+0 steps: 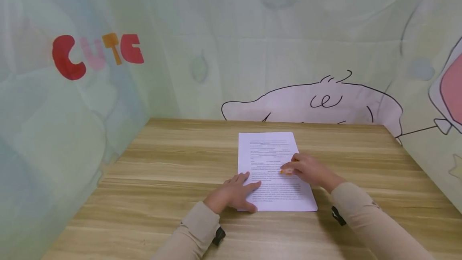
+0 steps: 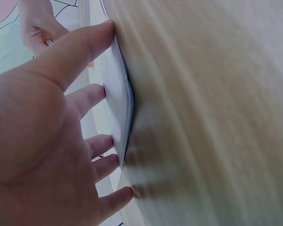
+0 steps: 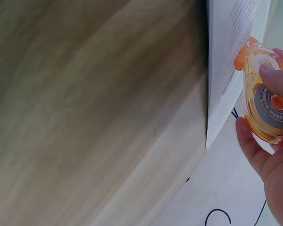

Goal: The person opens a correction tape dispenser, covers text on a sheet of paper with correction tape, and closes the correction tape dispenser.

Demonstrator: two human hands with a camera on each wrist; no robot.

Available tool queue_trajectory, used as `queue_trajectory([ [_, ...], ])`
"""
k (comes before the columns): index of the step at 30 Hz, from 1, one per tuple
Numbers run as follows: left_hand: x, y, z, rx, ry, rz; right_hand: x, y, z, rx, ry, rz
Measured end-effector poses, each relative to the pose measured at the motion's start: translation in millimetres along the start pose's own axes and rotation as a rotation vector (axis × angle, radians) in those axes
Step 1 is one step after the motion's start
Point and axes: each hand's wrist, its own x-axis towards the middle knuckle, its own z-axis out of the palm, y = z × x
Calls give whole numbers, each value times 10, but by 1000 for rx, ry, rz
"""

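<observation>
A stack of printed paper [image 1: 274,179] lies on the wooden table. My left hand [image 1: 234,192] rests on its lower left part with the fingers spread. In the left wrist view, the thumb and fingers of the left hand [image 2: 42,122] reach along the edge of the stack. My right hand [image 1: 309,169] grips an orange, see-through correction tape [image 1: 287,171] over the right half of the page. Seen from the right wrist, the thumb lies on the side of the correction tape [image 3: 266,110], and its orange tip is at the printed sheet. Whether the tip touches the paper cannot be told.
The wooden table [image 1: 173,163] extends around the paper on all sides. Behind it hangs a pale curtain [image 1: 187,43] with cartoon drawings and coloured letters, and it also runs along the left and right sides.
</observation>
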Motion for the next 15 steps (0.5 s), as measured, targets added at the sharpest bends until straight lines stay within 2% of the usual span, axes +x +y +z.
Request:
queue_trajectory([
  [8,19,3,7,7,-1,-2,63,-13,-43,27,-84,19],
  [15,10,8,4,16,3,3,86,-11,-54,24,-103,0],
])
